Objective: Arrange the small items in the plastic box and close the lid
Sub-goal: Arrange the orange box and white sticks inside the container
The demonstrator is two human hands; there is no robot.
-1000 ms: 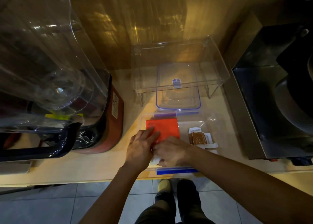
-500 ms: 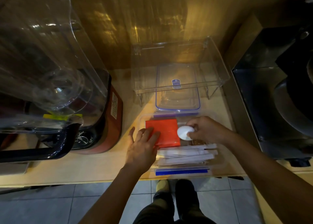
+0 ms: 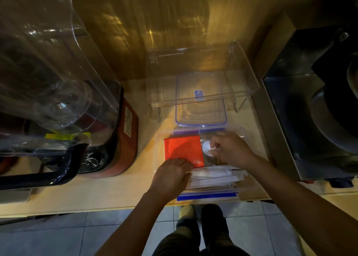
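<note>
Clear plastic makes up the box (image 3: 160, 139), which sits at the counter's (image 3: 116, 193) near edge, at six o'clock from its lid (image 3: 201, 108); the lid lies apart, half under a clear stand (image 3: 201, 71). Your right hand (image 3: 230, 149) pinches a small white rounded piece (image 3: 206, 146) between its fingertips over the box's right half. Set it down beside the flat orange packet (image 3: 183, 149), at the packet's three o'clock, low enough that the lid can seat. Your left hand (image 3: 171, 175), fingers curled together, presses on the thin white paper-wrapped sticks (image 3: 213, 178) at the packet's six o'clock; you likely need them flat and parallel. Glossy packet, matte wrappers, smooth hard walls with blue clips (image 3: 207, 195).
</note>
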